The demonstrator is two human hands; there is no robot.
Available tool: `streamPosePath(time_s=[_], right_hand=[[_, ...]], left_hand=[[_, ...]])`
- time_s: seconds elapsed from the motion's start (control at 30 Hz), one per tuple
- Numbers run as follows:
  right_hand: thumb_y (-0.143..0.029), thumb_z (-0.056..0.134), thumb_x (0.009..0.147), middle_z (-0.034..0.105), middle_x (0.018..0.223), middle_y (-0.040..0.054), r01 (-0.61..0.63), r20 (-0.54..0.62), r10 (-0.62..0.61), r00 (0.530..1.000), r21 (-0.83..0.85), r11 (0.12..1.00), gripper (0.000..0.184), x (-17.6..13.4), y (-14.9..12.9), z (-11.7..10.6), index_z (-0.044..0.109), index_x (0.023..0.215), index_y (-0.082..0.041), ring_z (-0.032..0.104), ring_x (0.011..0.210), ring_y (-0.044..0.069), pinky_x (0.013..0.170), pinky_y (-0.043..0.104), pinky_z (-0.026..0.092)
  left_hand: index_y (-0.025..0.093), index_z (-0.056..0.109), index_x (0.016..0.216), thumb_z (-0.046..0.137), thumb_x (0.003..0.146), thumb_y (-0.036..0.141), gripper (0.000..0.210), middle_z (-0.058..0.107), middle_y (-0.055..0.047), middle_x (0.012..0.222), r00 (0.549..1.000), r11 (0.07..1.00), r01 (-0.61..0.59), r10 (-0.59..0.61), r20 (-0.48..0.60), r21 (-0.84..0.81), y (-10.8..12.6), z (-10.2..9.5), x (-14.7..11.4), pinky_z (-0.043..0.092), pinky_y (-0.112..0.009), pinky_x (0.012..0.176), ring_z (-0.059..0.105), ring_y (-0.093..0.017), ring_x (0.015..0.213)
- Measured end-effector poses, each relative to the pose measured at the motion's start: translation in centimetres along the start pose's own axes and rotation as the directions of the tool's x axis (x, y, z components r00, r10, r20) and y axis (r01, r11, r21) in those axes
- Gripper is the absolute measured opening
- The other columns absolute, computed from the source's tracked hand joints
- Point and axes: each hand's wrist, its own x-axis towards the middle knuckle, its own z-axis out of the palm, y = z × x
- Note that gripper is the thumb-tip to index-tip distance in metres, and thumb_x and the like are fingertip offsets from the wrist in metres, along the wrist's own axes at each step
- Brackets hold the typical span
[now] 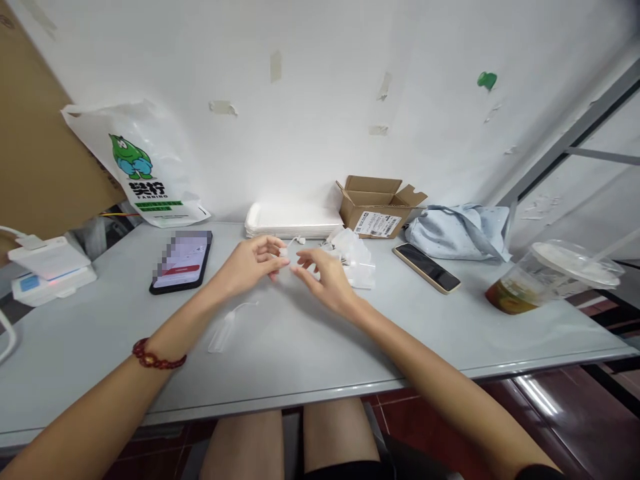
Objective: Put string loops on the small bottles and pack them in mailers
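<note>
My left hand (pixel 257 261) is closed in a pinch on a small whitish translucent piece (pixel 284 253); its exact kind is too small to make out. Facing it, my right hand (pixel 325 275) has its thumb and fingers curved and apart, with nothing visible between them. A little thin white item (pixel 300 240) lies just behind the fingertips. Beyond my right hand is a loose pile of clear plastic pieces (pixel 361 265). Nearer me on the grey table rests a flat clear plastic tag (pixel 223 333) with a thin white string.
A stack of white flat packs (pixel 295 220) and an open cardboard box (pixel 379 210) stand against the wall. Phones lie left (pixel 183 261) and right (pixel 427 267). A drink cup (pixel 525 287), a pale blue pouch (pixel 457 231), a plastic bag (pixel 145 167) and white chargers (pixel 53 267) surround them.
</note>
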Motion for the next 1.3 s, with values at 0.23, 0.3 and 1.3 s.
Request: streamPosePath(time_s=[0.23,0.3,1.3], right_hand=[[-0.021,0.049,0.087,0.061,0.117,0.0124,-0.048,0.042,0.039,0.998,0.246,0.968,0.054,-0.8,-1.0,1.1,0.026,0.135,-0.02,0.065,0.09,0.018,0.075,0.031,0.05],[-0.019,0.047,0.088,0.063,0.115,0.0115,-0.051,0.033,0.045,0.998,0.227,0.973,0.049,-0.8,-0.7,1.1,0.029,0.133,-0.021,0.065,0.09,0.018,0.076,0.031,0.05],[-0.024,0.046,0.086,0.066,0.101,0.0114,-0.128,-0.076,0.136,0.988,0.102,0.987,0.025,0.0,1.0,0.8,0.044,0.111,-0.018,0.065,0.079,0.019,0.071,0.032,0.049]], left_hand=[[0.016,0.062,0.086,0.074,0.064,0.041,0.035,0.068,-0.005,0.091,0.999,0.979,-0.008,-0.001,-0.046,-0.205,0.2,1.7,-0.7,0.055,-0.037,0.077,0.066,-0.022,0.085],[0.016,0.065,0.087,0.074,0.066,0.042,0.034,0.069,-0.006,0.092,0.999,0.977,-0.012,0.005,-0.036,-0.212,0.1,1.6,-0.7,0.055,-0.037,0.079,0.065,-0.023,0.087],[0.014,0.068,0.096,0.056,0.074,0.042,0.037,0.069,-0.008,0.091,0.988,0.984,0.071,-0.047,-0.148,0.161,-3.1,-0.6,2.3,0.051,-0.034,0.071,0.062,-0.02,0.073]])
